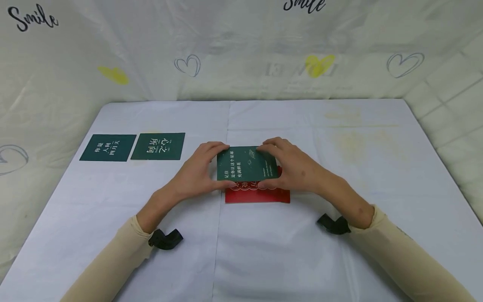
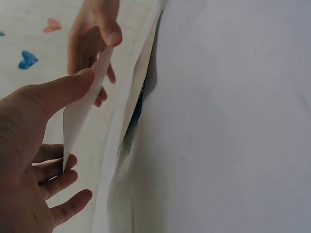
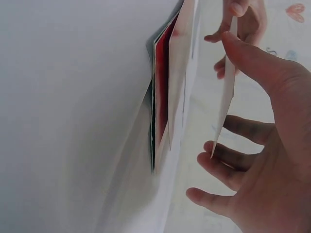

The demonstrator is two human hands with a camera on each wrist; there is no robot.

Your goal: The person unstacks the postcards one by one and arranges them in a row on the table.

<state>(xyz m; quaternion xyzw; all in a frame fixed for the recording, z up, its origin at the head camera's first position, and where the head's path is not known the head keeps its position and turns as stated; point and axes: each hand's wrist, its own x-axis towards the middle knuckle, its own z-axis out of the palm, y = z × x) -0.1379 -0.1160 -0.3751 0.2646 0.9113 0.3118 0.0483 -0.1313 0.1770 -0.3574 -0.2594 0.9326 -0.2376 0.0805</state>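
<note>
A dark green card (image 1: pixel 245 161) with white writing is held by both hands over a red envelope-like piece (image 1: pixel 256 196). My left hand (image 1: pixel 194 172) pinches the card's left end, thumb at the near edge and fingers at the far edge. At the other end, my right hand (image 1: pixel 299 167) pinches it the same way. In the left wrist view the card (image 2: pixel 80 114) shows a pale face and stands apart from the table. The right wrist view shows red and green layers (image 3: pixel 163 87) lying below the raised card (image 3: pixel 227 92).
Two more dark green cards, one at the far left (image 1: pixel 107 147) and one beside it (image 1: pixel 158 146), lie flat on the white-covered table (image 1: pixel 279 260). A pale curtain (image 1: pixel 234 37) with hearts and lettering hangs behind the table.
</note>
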